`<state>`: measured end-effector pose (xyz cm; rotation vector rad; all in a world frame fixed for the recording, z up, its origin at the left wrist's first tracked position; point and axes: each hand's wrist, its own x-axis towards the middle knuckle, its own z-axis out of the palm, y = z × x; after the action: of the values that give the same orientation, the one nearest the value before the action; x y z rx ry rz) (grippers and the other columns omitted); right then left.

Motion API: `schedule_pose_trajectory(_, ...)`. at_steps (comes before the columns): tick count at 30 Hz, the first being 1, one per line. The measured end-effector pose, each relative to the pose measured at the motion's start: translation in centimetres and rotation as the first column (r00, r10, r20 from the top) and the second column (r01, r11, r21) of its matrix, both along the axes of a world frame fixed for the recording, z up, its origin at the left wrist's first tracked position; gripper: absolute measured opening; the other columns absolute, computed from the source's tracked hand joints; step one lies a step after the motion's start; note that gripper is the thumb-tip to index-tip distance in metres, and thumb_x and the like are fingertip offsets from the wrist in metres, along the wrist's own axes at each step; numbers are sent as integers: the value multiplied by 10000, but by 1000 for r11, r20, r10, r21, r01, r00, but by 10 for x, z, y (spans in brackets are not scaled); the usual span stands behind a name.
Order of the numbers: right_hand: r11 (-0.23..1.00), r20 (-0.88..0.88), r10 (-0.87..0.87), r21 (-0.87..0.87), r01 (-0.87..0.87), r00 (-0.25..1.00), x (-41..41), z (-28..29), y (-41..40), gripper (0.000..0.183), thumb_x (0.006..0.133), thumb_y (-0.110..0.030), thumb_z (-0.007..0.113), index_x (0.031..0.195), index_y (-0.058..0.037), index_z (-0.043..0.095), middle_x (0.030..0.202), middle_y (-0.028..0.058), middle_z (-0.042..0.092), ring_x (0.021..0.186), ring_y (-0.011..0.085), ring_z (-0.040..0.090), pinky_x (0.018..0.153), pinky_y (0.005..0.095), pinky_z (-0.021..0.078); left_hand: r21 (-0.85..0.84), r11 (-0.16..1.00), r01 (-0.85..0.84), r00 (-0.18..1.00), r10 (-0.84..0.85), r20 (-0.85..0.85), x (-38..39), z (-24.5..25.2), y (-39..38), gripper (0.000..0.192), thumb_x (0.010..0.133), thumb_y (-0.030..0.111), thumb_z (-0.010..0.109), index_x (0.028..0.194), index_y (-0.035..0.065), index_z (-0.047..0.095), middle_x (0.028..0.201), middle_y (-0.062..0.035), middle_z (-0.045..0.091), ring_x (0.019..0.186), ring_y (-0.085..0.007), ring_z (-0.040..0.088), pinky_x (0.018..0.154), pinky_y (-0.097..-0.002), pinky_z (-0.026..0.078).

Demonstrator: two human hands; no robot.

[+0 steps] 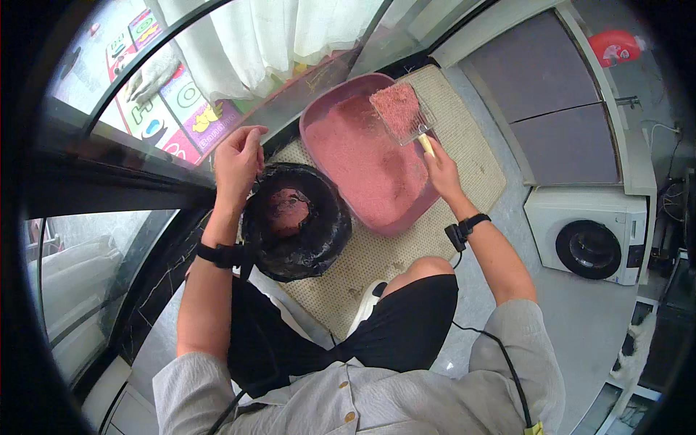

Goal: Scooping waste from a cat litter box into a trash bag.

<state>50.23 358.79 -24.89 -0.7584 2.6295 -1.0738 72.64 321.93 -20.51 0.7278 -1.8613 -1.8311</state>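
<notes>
My right hand [443,171] grips the pale handle of a wire litter scoop [427,114]. A heap of pink granular litter [396,109] lies on its mesh, above the far right side of a pink litter tray [375,81]. More pink litter [364,157] covers the tray's floor, with darker patches on the right. My left hand [239,155] is curled, with nothing visible in it, beside the far left rim of a bin lined with a black plastic bag [326,239]. Some pink litter [290,209] shows inside the bin.
Tray and bin stand on a beige woven mat [467,141]. Left, a glass partition with a black frame [125,201] borders them; a white curtain [272,38] hangs behind it. At right are a grey cabinet [544,70], a washing machine [587,239] and a black-and-white cat [636,345].
</notes>
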Motion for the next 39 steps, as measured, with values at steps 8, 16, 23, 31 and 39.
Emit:
schedule_pose_trajectory(8,994,56,101,-34,-99,993,18,24,-15,439,962,-209,541,1359,-32,479,1115,92,655,888,159,606,797,302,487,16,1000,-15,1000,15,-19,4,-2,-10,249,985,184,512,1011,-15,659,564,10,515,447,-45,458,421,-193,349)
schedule_pose_trajectory(16,930,99,347,94,-356,932,42,77,-13,423,948,-169,552,1351,-51,498,1153,104,640,991,165,585,868,302,458,46,998,-41,998,42,-36,6,-2,-24,254,985,198,517,1019,-5,665,572,13,519,453,-51,451,440,-200,354)
schedule_pose_trajectory(23,636,110,725,271,-722,680,99,137,-80,393,881,-124,571,1266,-46,560,1039,172,671,908,331,658,786,385,522,23,998,-61,998,61,-12,3,-11,-27,255,985,197,518,1022,-7,665,573,13,517,457,-55,458,439,-205,360)
schedule_pose_trajectory(31,278,328,705,687,-671,629,155,147,-142,331,783,-168,639,1100,-72,639,824,184,683,810,358,676,715,475,534,69,996,-53,993,60,-103,3,-6,-25,243,971,176,512,991,-12,665,557,12,528,451,-56,460,423,-220,345)
schedule_pose_trajectory(39,460,265,630,629,-626,730,124,192,-110,351,837,-194,609,1164,-69,636,839,230,655,784,388,643,706,452,511,59,996,-65,995,69,-66,9,-8,-29,239,976,185,518,1002,-3,664,573,15,524,459,-52,456,432,-210,344)
